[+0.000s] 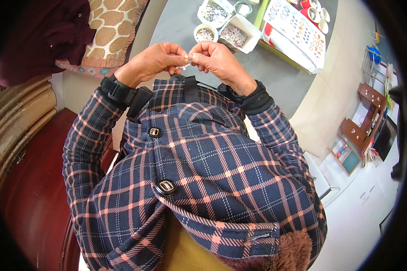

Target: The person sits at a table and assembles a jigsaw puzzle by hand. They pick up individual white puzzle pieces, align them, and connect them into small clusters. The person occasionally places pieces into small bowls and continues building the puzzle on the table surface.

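Observation:
My left hand (160,61) and my right hand (219,63) meet fingertip to fingertip above the near edge of the grey table (176,29). Both are closed in a pinch, thumb against forefinger. Between them they grip a small whitish strand (184,67) that looks beaded; much of it is hidden by the fingers, so its exact kind cannot be made out. Just beyond my right hand stands a square white box (254,43) of small pale and purplish pieces. Beside it are a round white tub (196,32) and another white box (200,16), both holding similar small pieces.
On the table's right, a printed white sheet (298,34) lies over a green-edged box (264,47), with red and white cups (313,13) behind. A patterned blanket (111,27) and dark cloth (40,40) lie to the left. Wooden furniture (362,122) stands far right.

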`<control>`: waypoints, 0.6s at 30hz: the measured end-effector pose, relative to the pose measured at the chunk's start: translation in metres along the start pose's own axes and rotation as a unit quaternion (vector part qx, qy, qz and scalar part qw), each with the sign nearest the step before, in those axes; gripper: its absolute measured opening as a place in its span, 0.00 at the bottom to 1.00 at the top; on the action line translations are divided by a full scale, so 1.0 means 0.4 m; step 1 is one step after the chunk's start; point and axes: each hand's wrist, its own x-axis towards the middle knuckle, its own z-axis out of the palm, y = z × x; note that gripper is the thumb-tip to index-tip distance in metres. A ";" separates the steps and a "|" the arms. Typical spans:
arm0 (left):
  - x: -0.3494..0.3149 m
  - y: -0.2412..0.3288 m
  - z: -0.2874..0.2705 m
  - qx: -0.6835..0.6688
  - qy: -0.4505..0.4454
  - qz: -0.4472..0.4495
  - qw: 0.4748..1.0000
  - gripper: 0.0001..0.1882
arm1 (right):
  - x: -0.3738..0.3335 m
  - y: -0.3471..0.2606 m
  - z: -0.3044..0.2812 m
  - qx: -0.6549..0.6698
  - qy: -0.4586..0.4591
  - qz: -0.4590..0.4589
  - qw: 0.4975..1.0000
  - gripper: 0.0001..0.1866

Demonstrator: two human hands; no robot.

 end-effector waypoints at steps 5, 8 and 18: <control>-0.013 -0.002 -0.006 -0.006 0.022 0.007 1.000 0.09 | 0.010 0.018 -0.005 0.051 0.022 0.007 0.998 0.07; -0.020 -0.009 -0.023 -0.031 0.042 0.010 0.999 0.09 | 0.003 0.028 -0.015 0.086 0.058 0.014 0.994 0.06; -0.030 -0.042 -0.052 -0.078 0.052 0.015 0.996 0.09 | -0.009 0.051 -0.052 0.141 0.121 0.025 0.982 0.06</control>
